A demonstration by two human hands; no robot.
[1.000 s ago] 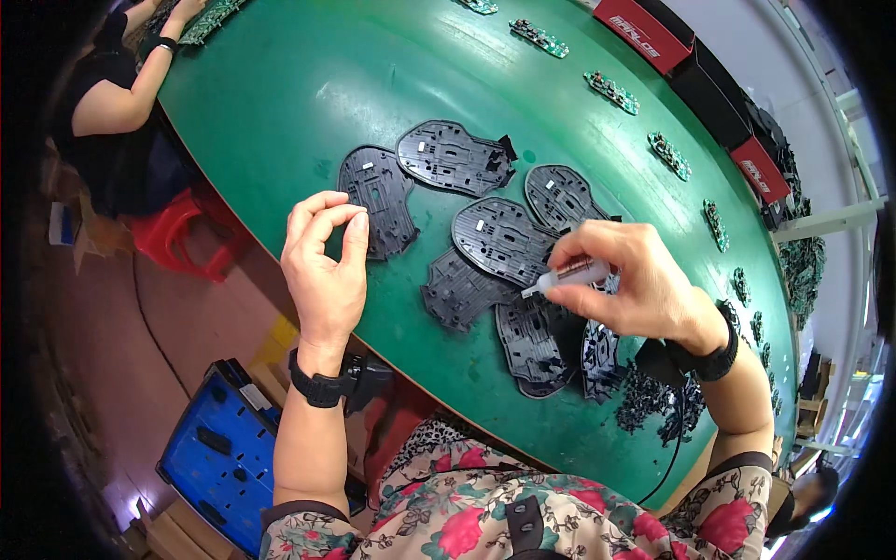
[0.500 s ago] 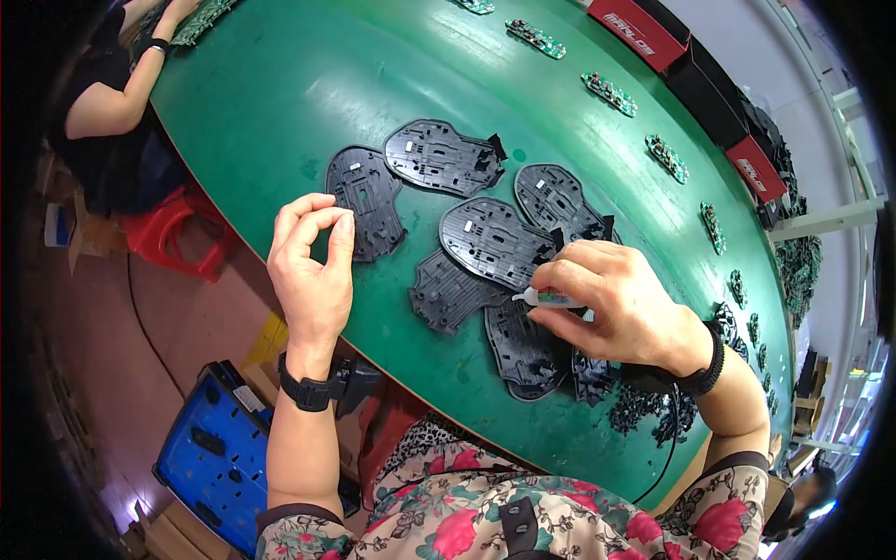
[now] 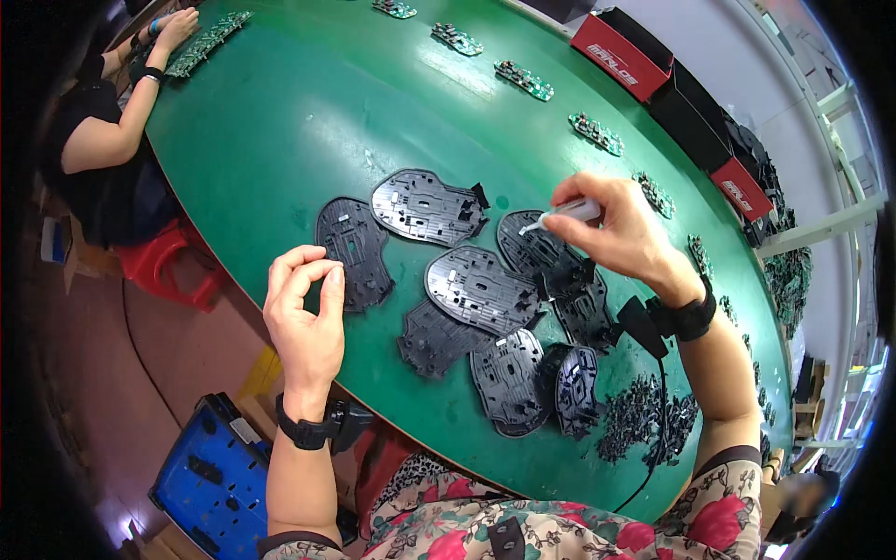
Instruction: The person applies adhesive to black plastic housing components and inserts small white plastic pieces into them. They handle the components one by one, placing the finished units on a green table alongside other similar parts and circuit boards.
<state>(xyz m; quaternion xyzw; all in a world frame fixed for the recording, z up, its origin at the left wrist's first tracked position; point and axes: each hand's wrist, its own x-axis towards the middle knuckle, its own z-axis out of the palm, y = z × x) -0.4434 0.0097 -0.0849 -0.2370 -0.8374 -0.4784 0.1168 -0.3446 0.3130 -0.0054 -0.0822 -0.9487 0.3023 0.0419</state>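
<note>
— What were your hands doing at the near edge?

— Your left hand hovered over the near rim of the green table, thumb and forefinger curled together; whether they pinched anything, I could not tell. Just right of it lay a black plastic shell.

— And your right hand?

— Your right hand was closed round a small white tube, its tip pointing left and down at a black shell in the cluster. Nearer you sat a heap of small black parts.

— Farther out?

— Green circuit boards lay along the far side, red-and-black boxes beyond. At far left, another person's hand rested on boards.
</note>
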